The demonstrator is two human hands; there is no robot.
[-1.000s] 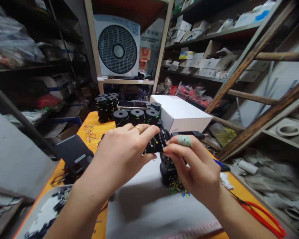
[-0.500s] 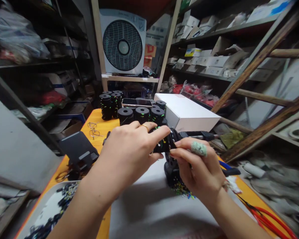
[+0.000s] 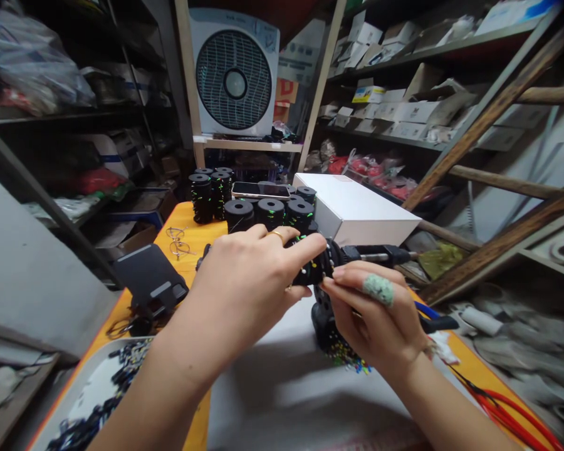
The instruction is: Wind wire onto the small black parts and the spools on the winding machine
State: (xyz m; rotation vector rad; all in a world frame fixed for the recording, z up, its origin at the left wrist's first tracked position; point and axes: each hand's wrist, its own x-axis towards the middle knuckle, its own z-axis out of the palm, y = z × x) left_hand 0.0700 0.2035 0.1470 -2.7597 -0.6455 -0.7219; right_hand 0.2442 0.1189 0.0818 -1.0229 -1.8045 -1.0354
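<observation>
A black spool (image 3: 314, 269) with coloured pins lies sideways at the middle, partly hidden by my hands. My left hand (image 3: 249, 275) is wrapped round its left part from above, a gold ring on one finger. At the spool's right end, the thumb and fingertips of my right hand (image 3: 371, 307) are pinched together; what they hold is too small to name. Green patterned tape covers one right finger. Below sits a dark holder (image 3: 323, 326), with a cluster of coloured pinheads (image 3: 350, 357) beside my right hand.
Black spools (image 3: 239, 213) stand behind, a phone (image 3: 261, 190) on top. A white box (image 3: 357, 207) is back right, glasses (image 3: 177, 243) and a black stand (image 3: 150, 279) left. A tray (image 3: 91, 376) of dark pieces is front left, red cable (image 3: 512, 413) front right.
The view has shifted slightly, so the fan and shelves sit a little differently. Both hands keep nearly the same grip and place on the spool.
</observation>
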